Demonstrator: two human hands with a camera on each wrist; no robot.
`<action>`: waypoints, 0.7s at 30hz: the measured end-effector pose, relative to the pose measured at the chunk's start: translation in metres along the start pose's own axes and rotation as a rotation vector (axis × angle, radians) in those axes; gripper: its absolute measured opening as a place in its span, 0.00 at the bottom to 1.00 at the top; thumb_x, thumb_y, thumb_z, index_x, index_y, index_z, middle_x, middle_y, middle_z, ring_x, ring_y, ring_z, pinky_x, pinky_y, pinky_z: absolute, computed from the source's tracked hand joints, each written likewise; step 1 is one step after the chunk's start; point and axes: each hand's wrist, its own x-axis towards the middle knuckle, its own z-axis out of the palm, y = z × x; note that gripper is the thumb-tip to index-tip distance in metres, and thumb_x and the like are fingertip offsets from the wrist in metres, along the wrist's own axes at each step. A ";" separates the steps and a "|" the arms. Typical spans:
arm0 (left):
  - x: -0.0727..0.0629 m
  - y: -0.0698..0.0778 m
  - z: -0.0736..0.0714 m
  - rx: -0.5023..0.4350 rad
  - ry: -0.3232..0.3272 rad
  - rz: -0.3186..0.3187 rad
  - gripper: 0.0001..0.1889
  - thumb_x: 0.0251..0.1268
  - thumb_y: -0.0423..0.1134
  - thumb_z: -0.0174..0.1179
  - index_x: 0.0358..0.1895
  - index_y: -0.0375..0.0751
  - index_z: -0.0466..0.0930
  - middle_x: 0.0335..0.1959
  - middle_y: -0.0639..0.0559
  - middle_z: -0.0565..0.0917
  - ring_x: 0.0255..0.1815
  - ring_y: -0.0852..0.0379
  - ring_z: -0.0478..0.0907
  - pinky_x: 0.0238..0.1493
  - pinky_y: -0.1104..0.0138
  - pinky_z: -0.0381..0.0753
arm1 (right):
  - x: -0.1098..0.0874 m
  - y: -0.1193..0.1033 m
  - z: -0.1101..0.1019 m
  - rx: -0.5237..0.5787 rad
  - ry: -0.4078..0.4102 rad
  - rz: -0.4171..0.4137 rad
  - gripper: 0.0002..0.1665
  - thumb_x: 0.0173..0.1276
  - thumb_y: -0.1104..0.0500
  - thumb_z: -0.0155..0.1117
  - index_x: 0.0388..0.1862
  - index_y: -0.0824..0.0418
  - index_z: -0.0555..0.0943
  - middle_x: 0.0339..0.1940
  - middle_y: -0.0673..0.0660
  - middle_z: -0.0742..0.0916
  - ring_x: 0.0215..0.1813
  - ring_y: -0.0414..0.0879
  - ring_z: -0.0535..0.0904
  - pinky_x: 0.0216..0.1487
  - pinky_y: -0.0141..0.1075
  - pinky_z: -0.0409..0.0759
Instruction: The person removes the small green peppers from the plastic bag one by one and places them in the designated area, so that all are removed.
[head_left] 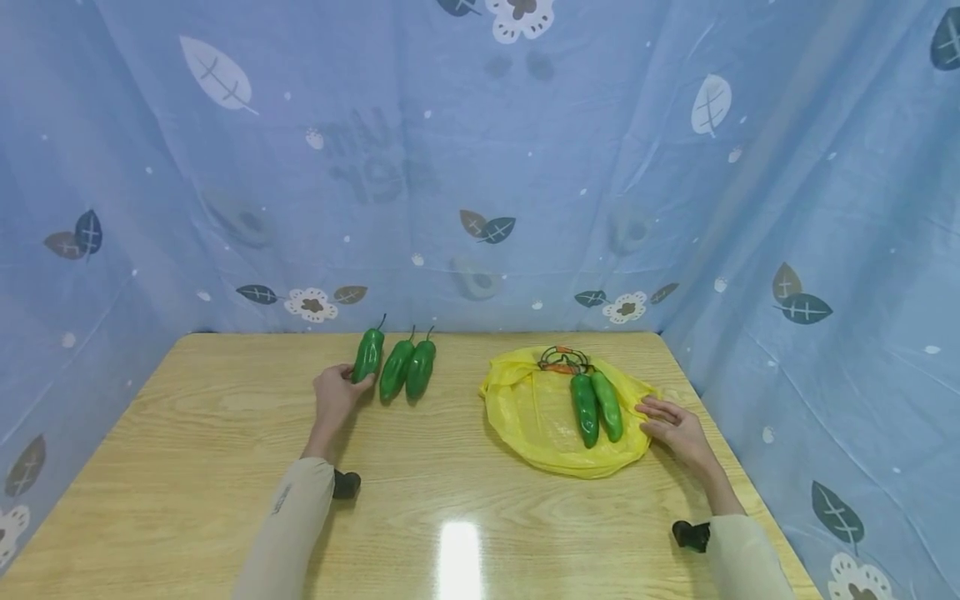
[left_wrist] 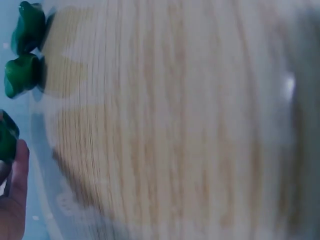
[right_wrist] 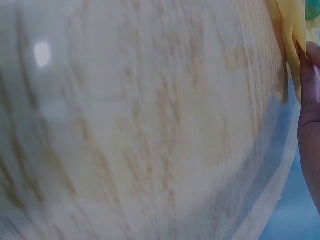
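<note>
At the back left of the table, my left hand (head_left: 336, 398) grips the lower part of a green pepper (head_left: 369, 353) between thumb and fingers. Its stem points toward the curtain. Just right of it lie two more green peppers (head_left: 396, 372) side by side. A yellow plastic bag (head_left: 536, 417) is spread open at the right, with two green peppers (head_left: 585, 410) on it. My right hand (head_left: 681, 435) holds the bag's right edge; in the right wrist view the yellow film (right_wrist: 293, 32) runs between thumb and fingers.
Near the peppers' stems on the bag sits a small dark wire-like item with orange parts (head_left: 564, 360). The wooden table (head_left: 435, 483) meets a blue patterned curtain (head_left: 420, 167) at the back and sides. Each wrist wears a black camera (head_left: 347, 485).
</note>
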 end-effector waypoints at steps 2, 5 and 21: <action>0.001 0.000 0.001 0.016 -0.005 -0.016 0.22 0.58 0.37 0.67 0.49 0.21 0.79 0.41 0.29 0.83 0.42 0.38 0.81 0.46 0.51 0.80 | -0.001 0.000 0.000 0.001 0.001 -0.002 0.32 0.68 0.66 0.61 0.66 0.80 0.63 0.52 0.53 0.85 0.50 0.27 0.78 0.45 0.23 0.78; 0.000 0.002 0.002 0.023 -0.010 -0.045 0.21 0.57 0.36 0.67 0.49 0.21 0.79 0.40 0.29 0.83 0.41 0.39 0.81 0.44 0.51 0.81 | 0.000 -0.001 0.000 -0.003 0.003 -0.006 0.32 0.68 0.66 0.61 0.65 0.80 0.63 0.53 0.56 0.85 0.50 0.27 0.78 0.45 0.22 0.78; -0.001 0.009 0.008 0.033 -0.039 -0.053 0.18 0.59 0.34 0.65 0.46 0.21 0.80 0.38 0.29 0.83 0.39 0.39 0.80 0.41 0.52 0.79 | -0.002 0.000 0.000 0.014 0.012 -0.005 0.31 0.67 0.68 0.61 0.64 0.81 0.63 0.51 0.54 0.86 0.50 0.28 0.78 0.45 0.22 0.78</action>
